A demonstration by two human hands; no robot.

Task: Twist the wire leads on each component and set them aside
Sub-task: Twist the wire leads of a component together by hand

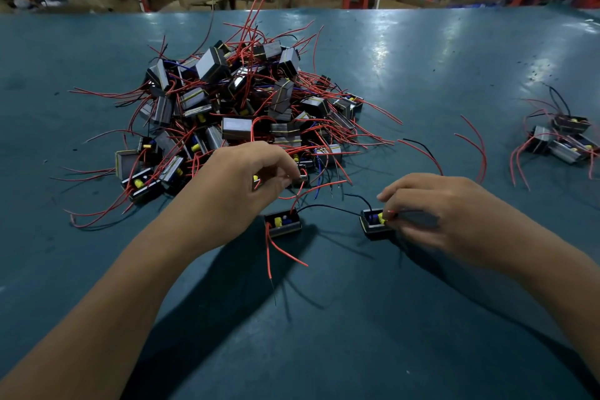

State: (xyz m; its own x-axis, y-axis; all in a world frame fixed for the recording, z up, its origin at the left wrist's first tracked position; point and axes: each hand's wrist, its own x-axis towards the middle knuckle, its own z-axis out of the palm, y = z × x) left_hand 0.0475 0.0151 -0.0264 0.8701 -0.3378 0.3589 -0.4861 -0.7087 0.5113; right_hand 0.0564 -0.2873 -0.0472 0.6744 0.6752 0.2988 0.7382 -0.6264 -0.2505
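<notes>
R hand: fingers curled, thumb + index pinching a red lead stub right at the yellow part of the component under my fingertips. That unit sits on the table, open side up, just L of my knuckles, partly under the fingers. Pinch is taken close to the body, I judge so the twist starts at the root and the case doesn't spin.

L hand: fingers curled too, tips closed on something small at the near edge of the pile; red wires run out from under the tips, but cannot tell which lead or unit I actually have. Looks like a grab for the next piece or a loose end.

Between the hands: a second component, open side up, apart from both grips, touched by neither. A black wire arcs from it toward the R-hand unit; two red leads trail toward me, straight, seemingly untwisted.

Further out: big pile of components ahead of L hand, red leads sticking out all ways, presumably undone stock. Far R, well apart: small group of components, likely the set-aside lot; can't confirm twists at this distance.

Est: early in the batch.
</notes>
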